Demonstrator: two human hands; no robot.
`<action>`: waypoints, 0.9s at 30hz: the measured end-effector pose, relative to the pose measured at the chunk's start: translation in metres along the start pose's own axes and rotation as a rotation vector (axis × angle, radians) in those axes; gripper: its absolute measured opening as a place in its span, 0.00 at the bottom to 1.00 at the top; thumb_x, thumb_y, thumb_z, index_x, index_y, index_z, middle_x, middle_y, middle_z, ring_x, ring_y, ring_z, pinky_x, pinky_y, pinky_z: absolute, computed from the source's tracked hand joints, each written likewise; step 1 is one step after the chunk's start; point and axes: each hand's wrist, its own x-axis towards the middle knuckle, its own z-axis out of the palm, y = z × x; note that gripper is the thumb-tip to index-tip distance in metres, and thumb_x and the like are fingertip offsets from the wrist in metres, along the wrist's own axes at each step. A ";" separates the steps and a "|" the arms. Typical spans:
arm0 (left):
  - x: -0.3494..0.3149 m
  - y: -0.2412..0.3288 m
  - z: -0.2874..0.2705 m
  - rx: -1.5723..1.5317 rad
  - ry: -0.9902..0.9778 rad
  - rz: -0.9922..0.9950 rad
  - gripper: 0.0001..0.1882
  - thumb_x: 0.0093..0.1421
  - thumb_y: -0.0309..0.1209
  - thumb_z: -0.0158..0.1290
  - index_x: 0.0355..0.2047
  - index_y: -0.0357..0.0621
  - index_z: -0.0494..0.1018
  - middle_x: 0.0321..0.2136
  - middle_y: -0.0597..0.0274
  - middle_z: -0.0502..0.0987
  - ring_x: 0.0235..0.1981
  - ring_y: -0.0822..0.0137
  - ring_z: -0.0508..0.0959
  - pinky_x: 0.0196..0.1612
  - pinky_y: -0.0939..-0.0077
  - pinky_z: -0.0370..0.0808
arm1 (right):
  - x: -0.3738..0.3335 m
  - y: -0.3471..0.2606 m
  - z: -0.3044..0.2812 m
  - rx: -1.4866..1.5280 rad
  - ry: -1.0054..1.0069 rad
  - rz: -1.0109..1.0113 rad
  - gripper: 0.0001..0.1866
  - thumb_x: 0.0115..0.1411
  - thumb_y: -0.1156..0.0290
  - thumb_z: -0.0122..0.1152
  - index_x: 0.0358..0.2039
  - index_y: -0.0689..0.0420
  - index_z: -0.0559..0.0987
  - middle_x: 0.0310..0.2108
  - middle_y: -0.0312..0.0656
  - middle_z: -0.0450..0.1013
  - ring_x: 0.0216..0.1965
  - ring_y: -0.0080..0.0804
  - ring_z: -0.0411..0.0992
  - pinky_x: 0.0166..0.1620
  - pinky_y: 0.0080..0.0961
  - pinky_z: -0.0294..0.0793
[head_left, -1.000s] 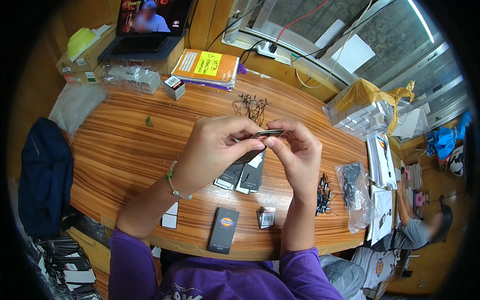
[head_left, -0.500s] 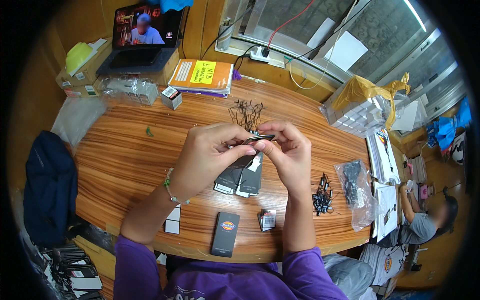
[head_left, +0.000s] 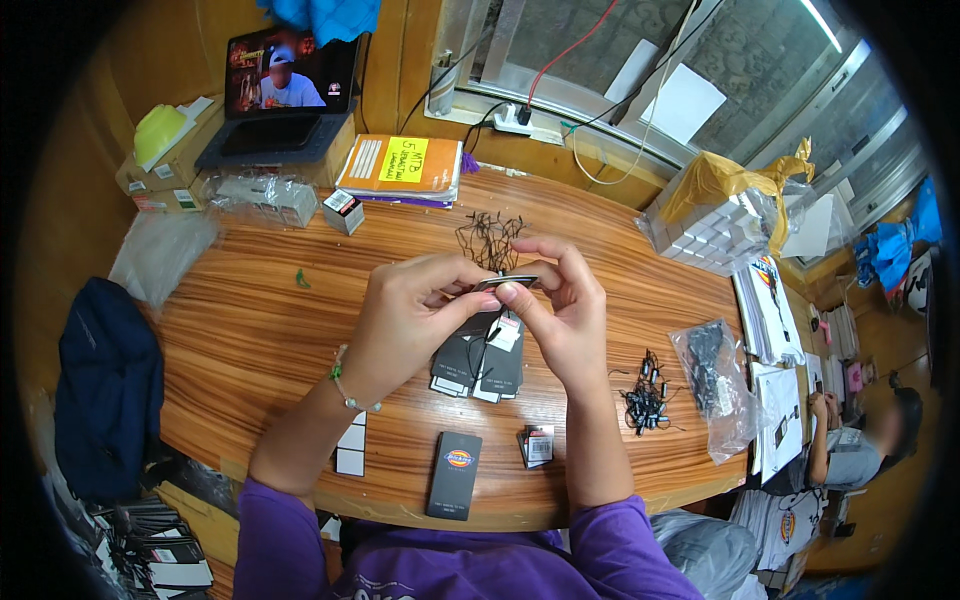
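In front of me, above the middle of the table, my left hand [head_left: 422, 298] pinches a dark hang tag [head_left: 515, 280], seen nearly edge-on. My right hand [head_left: 562, 315] grips the tag's other side between thumb and fingers, its index finger raised. A black cord dangles below the thumbs. Beneath lie fanned stacks of dark hang tags [head_left: 460, 360] with pale edges. Just beyond the fingers spreads a tangle of black strings [head_left: 488, 238]. Nearer me are a single dark tag [head_left: 455, 475], a small pile of barcode tags [head_left: 537, 446] and white cards [head_left: 350, 460].
Right of my forearm lie black string fasteners [head_left: 648, 395] and a clear plastic bag [head_left: 715, 385]. At the back stand a tablet [head_left: 290, 75], an orange notebook [head_left: 400, 170] and a bagged stack of white boxes [head_left: 715, 225]. Another person [head_left: 850, 450] sits at the far right.
The tag has tilted flatter, and both hands have shifted slightly left. My right index finger has lifted off the tag. The whole view has moved a little.
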 end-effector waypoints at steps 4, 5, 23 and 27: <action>0.002 0.003 -0.001 0.252 0.045 0.278 0.06 0.47 0.24 0.58 0.27 0.38 0.75 0.23 0.58 0.75 0.23 0.66 0.77 0.25 0.79 0.72 | 0.004 0.005 -0.013 0.284 -0.159 0.222 0.06 0.56 0.73 0.57 0.33 0.62 0.74 0.29 0.36 0.73 0.31 0.17 0.69 0.35 0.14 0.67; 0.002 0.002 0.000 0.289 0.040 0.303 0.06 0.46 0.24 0.59 0.27 0.39 0.75 0.23 0.59 0.75 0.23 0.65 0.77 0.25 0.79 0.72 | 0.004 0.005 -0.015 0.268 -0.176 0.237 0.06 0.56 0.72 0.57 0.32 0.62 0.74 0.28 0.36 0.73 0.30 0.17 0.68 0.35 0.13 0.67; 0.004 0.001 -0.003 0.451 -0.298 0.494 0.09 0.47 0.25 0.58 0.30 0.38 0.73 0.28 0.60 0.77 0.28 0.64 0.78 0.29 0.77 0.75 | 0.009 0.011 -0.023 0.651 0.027 0.158 0.06 0.60 0.69 0.49 0.30 0.57 0.68 0.22 0.40 0.70 0.25 0.26 0.69 0.34 0.21 0.69; 0.006 -0.007 0.003 0.280 -0.294 0.209 0.10 0.47 0.25 0.59 0.31 0.38 0.71 0.27 0.60 0.77 0.29 0.66 0.79 0.32 0.78 0.75 | 0.008 0.002 -0.037 0.988 0.085 0.093 0.05 0.63 0.67 0.46 0.34 0.54 0.67 0.23 0.36 0.66 0.29 0.28 0.67 0.38 0.29 0.69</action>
